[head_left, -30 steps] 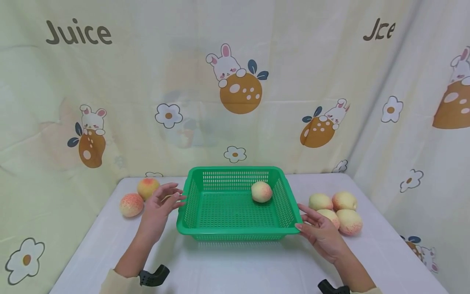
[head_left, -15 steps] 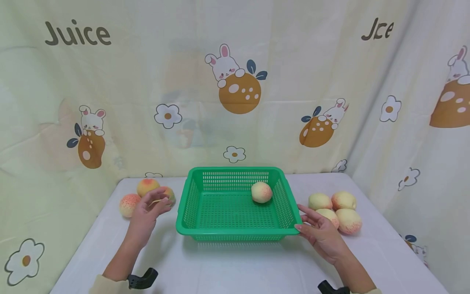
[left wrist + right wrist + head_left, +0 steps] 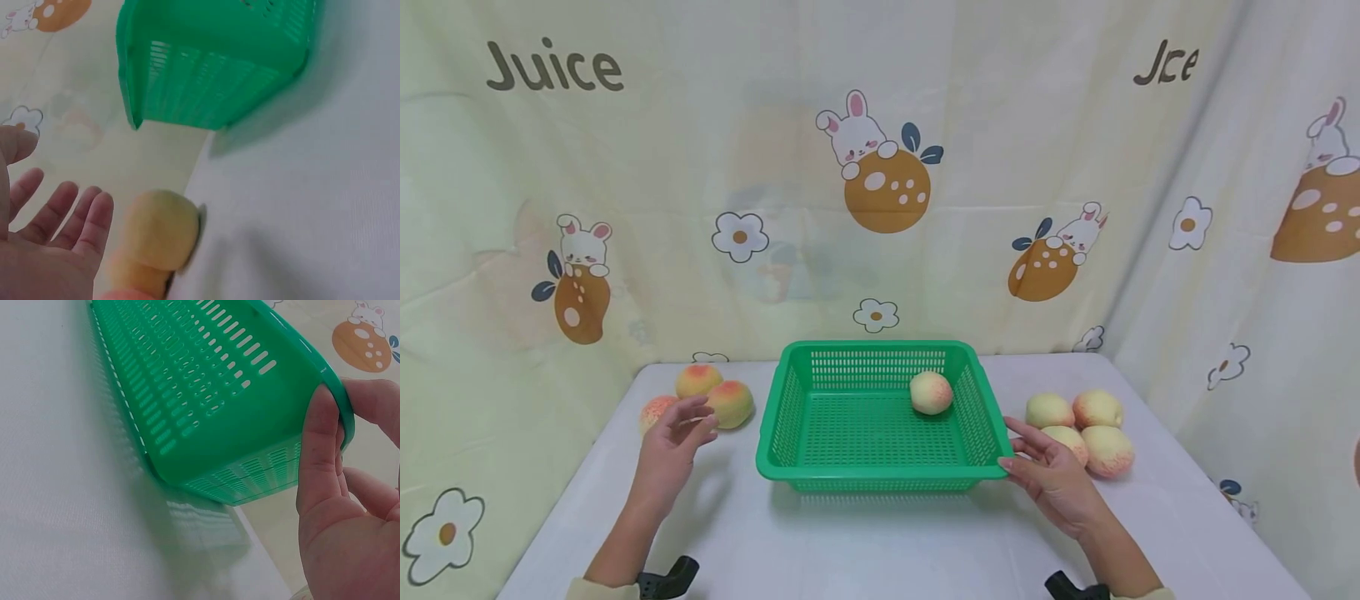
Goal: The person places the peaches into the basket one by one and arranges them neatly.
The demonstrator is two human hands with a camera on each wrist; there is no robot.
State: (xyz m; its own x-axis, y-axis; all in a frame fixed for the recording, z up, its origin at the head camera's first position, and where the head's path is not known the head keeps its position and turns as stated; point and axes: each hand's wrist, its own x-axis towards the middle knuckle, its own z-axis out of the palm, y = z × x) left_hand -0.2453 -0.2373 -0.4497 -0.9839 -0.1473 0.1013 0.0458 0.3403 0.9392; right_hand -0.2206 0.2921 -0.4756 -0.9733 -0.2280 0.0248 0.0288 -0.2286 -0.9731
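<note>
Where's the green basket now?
In the head view, the green basket is on the table, between three peaches at left and four peaches at right; the right hand pinches its near right corner.

In the lower centre, a green basket [image 3: 880,472] holds one peach [image 3: 931,393], its lower-right corner pinched by the right hand [image 3: 1060,483]. Lower left, the left hand [image 3: 668,450] hovers near three peaches [image 3: 732,405]; four more peaches [image 3: 1108,451] sit lower right.

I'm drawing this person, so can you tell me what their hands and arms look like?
The left hand and right hand wear no gloves. Each arm has a chunky, bent black band near the wrist, and a bit of pale cream sleeve shows.
</note>
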